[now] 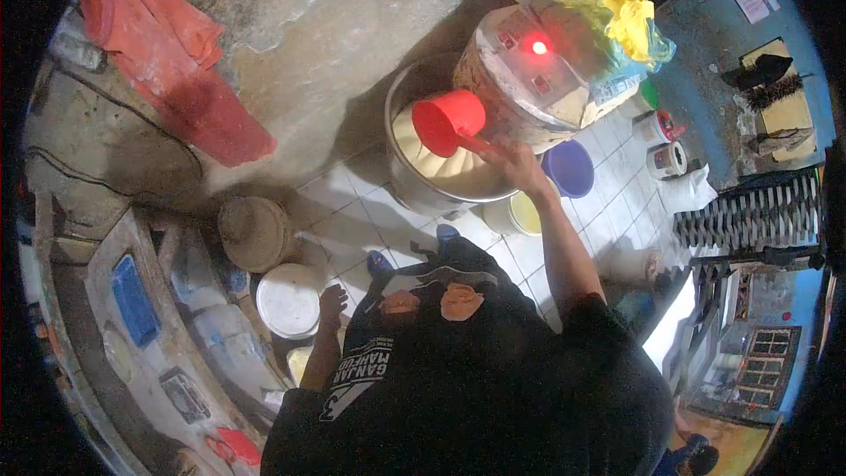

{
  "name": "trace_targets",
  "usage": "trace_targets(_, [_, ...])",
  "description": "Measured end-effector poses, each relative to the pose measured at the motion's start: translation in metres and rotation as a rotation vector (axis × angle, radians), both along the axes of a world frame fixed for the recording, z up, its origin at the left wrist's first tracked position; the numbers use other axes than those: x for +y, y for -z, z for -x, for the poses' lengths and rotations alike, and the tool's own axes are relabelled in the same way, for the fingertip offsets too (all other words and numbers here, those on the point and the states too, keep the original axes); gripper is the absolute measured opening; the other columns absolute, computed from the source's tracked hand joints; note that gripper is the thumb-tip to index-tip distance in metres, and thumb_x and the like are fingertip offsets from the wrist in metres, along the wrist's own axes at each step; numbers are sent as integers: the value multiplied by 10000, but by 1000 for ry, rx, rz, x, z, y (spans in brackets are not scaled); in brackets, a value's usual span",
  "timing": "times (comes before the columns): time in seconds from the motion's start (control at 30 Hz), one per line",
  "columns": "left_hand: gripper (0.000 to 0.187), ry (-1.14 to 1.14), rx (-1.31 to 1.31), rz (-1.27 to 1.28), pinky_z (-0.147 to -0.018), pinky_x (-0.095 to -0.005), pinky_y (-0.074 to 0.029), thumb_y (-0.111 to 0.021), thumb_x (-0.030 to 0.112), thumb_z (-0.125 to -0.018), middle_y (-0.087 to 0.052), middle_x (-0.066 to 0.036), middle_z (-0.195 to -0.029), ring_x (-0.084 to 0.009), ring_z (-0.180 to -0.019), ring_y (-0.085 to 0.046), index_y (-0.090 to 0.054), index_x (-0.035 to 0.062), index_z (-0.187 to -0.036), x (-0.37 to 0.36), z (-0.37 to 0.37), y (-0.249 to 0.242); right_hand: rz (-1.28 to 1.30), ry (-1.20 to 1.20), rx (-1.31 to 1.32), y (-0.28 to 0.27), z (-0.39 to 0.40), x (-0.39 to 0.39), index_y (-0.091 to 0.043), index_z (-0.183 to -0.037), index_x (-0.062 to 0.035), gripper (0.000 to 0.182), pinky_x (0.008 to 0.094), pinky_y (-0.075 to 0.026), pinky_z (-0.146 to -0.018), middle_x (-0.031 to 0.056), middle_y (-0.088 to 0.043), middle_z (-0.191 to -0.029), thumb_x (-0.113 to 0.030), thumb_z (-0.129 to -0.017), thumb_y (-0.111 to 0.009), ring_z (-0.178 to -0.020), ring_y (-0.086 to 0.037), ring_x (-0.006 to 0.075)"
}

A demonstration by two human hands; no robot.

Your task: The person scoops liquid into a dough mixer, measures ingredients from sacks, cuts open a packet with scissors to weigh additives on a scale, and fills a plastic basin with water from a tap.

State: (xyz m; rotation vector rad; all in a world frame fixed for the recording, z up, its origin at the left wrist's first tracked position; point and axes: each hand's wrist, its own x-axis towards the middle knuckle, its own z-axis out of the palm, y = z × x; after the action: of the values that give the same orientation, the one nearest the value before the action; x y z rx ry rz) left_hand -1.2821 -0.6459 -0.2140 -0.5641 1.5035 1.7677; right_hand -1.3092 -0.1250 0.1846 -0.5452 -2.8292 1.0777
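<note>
While the right hand clasps the red dipper (handle partly hidden), the left hand hangs loosely spread, empty.

Tiled floor: metal pot, purple bucket just beside yellowish bucket, white bucket at left.

One red scoop, one metal pot, one purple bucket — and the person's two bare hands.

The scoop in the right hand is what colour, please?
The scoop is red, shown best in the head view.
</note>
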Motion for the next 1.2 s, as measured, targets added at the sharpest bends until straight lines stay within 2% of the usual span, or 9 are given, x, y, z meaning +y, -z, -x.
trace_targets(0.23, [323, -57, -18, -103, -605, -316, -475, -564, 298, -908, -670, -61, -966, -197, -777, -633, -595, 117, -1174, -3, 1, -3, 22, -13, 42, 1, 0, 4, -669, -1102, -47, 332, 405, -484, -754, 198, -662, -876, -298, -886, -648, -827, -647, 308])
trace_targets(0.37, [332, -33, -59, 17, -606, -320, -477, -561, 307, -912, -670, -62, -965, -196, -772, -632, -592, 112, -1179, 0, 6, -3, 35, -24, 52, 7, -1, 12, -671, -1075, -39, 323, 402, -480, -745, 190, -654, -859, -298, -883, -654, -809, -639, 293])
trace_targets(0.43, [322, -36, -24, -180, -621, -326, -480, -549, 284, -921, -668, -66, -964, -194, -771, -631, -588, 102, -1183, -2, 7, -5, 27, -32, 56, 4, 0, 13, -672, -1063, -38, 314, 398, -478, -738, 186, -648, -845, -294, -882, -656, -794, -633, 286])
trace_targets(0.57, [308, -27, -33, 18, -600, -315, -481, -528, 255, -933, -668, -77, -967, -195, -769, -631, -581, 89, -1187, 9, 6, -1, 40, -19, 37, 0, 1, 12, -672, -1039, -40, 284, 387, -470, -718, 173, -631, -805, -275, -881, -655, -757, -610, 276])
trace_targets(0.67, [298, 246, 552, 91, -579, -298, -484, -512, 232, -938, -668, -88, -969, -198, -773, -633, -579, 79, -1186, 4, 1, 26, 59, -20, 40, -2, 1, 16, -672, -1037, -40, 281, 382, -469, -718, 163, -629, -803, -273, -882, -654, -756, -607, 265])
trace_targets(0.73, [297, 97, 294, -100, -546, -271, -479, -503, 238, -945, -669, -91, -969, -200, -754, -634, -580, 73, -1179, 6, 3, 22, 70, -26, 30, -4, 2, 17, -671, -1035, -38, 284, 380, -470, -721, 158, -632, -806, -276, -883, -654, -761, -609, 260])
trace_targets(0.83, [293, -67, 14, -140, -531, -258, -473, -496, 242, -951, -668, -90, -963, -190, -725, -631, -583, 70, -1172, 11, 10, 6, 42, -29, 76, -6, 2, 20, -673, -1017, -33, 295, 380, -468, -716, 150, -632, -794, -292, -875, -666, -756, -608, 248])
trace_targets(1.0, [281, -94, 1, 33, -523, -248, -465, -499, 248, -949, -669, -85, -942, -181, -707, -627, -593, 77, -1151, 34, 10, -35, 78, -12, 51, 9, 3, 36, -672, -985, -23, 317, 391, -463, -688, 152, -626, -756, -315, -862, -682, -732, -612, 243])
trace_targets(1.2, [276, -126, -15, 143, -565, -267, -473, -565, 239, -902, -669, -71, -932, -175, -726, -622, -604, 92, -1133, 56, 4, -44, 52, -113, 37, -3, 6, 56, -659, -980, -20, 305, 386, -454, -666, 177, -601, -737, -303, -871, -684, -687, -577, 262])
